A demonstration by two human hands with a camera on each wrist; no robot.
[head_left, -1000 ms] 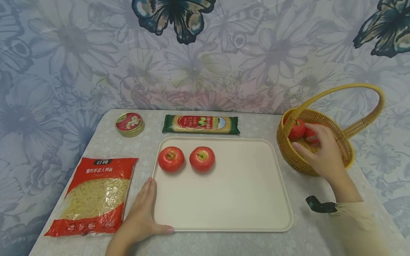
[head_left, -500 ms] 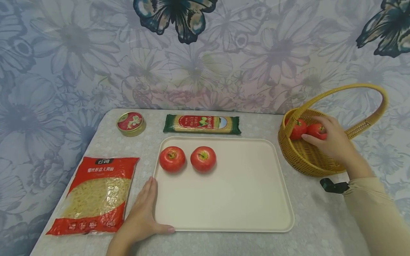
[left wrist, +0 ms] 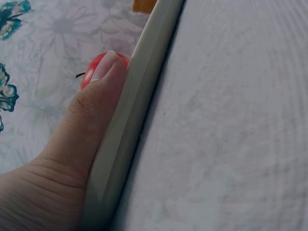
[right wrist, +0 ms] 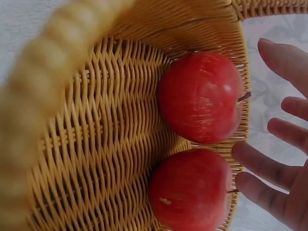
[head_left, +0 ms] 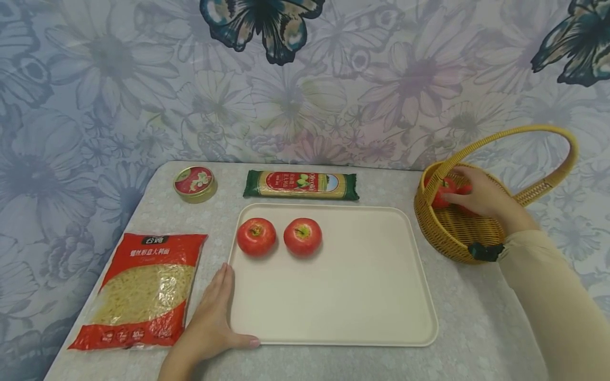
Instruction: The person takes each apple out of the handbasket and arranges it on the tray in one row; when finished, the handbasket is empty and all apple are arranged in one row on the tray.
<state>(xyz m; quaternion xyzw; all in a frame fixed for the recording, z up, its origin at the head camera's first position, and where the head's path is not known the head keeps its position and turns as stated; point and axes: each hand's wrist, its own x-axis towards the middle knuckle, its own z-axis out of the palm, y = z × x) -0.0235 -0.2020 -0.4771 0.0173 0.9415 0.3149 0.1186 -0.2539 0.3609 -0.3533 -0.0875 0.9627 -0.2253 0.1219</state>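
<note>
My left hand (head_left: pixel 209 315) lies at the near left corner of a cream tray (head_left: pixel 362 286), straight fingers along its left side, thumb (left wrist: pixel 84 125) against its front rim. Two red apples, one (head_left: pixel 256 237) at the left and another (head_left: pixel 302 237) beside it, sit on the tray. My right hand (head_left: pixel 486 196) reaches into a yellow wicker basket (head_left: pixel 431 233) holding two more red apples. In the right wrist view its spread fingers hover over the upper apple (right wrist: pixel 199 98) and the lower apple (right wrist: pixel 190 190), with no grip visible. It partly hides both apples in the head view.
The basket's tall handle (head_left: pixel 514 129) arches over the reaching arm. Behind the tray lies a green-ended spaghetti pack (head_left: pixel 301 185), with a round tin (head_left: pixel 194 184) farther left. A red bag of pasta (head_left: pixel 143 291) lies left of the tray. A patterned wall backs the table.
My right hand moved right and back inside the basket, then left over the two apples there. My left hand and the tray stayed put.
</note>
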